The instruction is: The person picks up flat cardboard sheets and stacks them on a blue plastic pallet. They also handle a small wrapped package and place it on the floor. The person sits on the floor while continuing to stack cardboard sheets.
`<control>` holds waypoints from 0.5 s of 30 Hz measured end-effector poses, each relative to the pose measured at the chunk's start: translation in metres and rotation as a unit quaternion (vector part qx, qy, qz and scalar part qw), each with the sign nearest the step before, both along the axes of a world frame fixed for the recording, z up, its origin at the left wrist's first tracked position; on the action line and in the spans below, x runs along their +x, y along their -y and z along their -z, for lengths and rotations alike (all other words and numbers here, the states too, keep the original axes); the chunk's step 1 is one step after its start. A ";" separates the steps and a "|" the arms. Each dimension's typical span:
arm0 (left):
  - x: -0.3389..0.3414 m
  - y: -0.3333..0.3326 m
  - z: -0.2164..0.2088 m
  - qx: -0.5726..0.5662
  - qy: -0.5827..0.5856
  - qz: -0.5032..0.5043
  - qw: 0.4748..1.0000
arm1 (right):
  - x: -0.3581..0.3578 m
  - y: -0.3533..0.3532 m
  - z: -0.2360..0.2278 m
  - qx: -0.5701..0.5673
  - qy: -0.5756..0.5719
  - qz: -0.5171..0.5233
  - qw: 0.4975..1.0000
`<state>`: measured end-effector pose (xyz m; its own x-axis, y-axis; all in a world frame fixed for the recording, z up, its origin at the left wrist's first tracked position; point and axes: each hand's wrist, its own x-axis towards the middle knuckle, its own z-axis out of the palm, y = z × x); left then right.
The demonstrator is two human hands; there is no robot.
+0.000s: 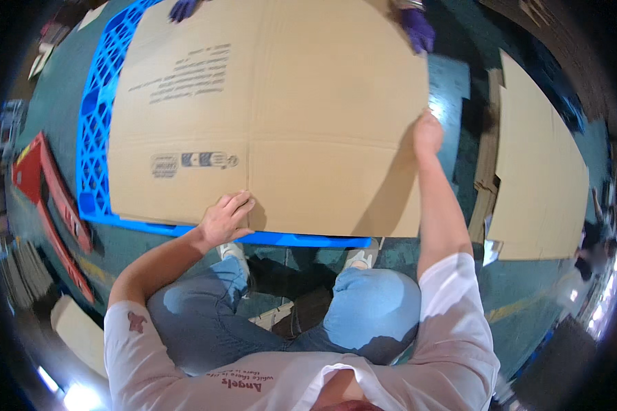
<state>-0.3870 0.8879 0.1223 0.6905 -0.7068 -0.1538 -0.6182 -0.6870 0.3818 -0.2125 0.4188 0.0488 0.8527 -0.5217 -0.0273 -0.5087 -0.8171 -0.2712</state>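
Observation:
A large flat sheet of brown cardboard [308, 137], creased and printed on its left half, lies over a blue plastic pallet [92, 147]. At its near edge my left hand [227, 216] grips the rim beside the middle crease, fingers on top and thumb at the edge. My right hand [428, 133] is closed round the right edge of the sheet, farther from me. Across from me, a co-worker's purple-gloved hand [183, 9] rests at the far left edge, and the other gloved hand [418, 29] touches the far right corner.
To the right stands a stack of flat cardboard [538, 164] with brown layers beneath. Red pallet jack forks [62, 198] lie on the left floor. More stacked cardboard [24, 274] sits at the lower left. My shoes [362, 257] are close to the pallet's near edge.

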 end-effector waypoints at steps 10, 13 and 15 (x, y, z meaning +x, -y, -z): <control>-0.008 0.014 -0.002 0.054 0.038 0.014 0.998 | -0.089 0.076 -0.069 -0.190 0.139 0.056 0.970; -0.006 0.021 -0.006 0.056 0.031 0.022 0.998 | -0.166 0.180 -0.050 -0.281 -0.089 0.256 0.920; -0.006 0.019 -0.010 0.053 0.019 0.011 0.998 | -0.196 0.216 -0.049 -0.231 -0.188 0.317 0.900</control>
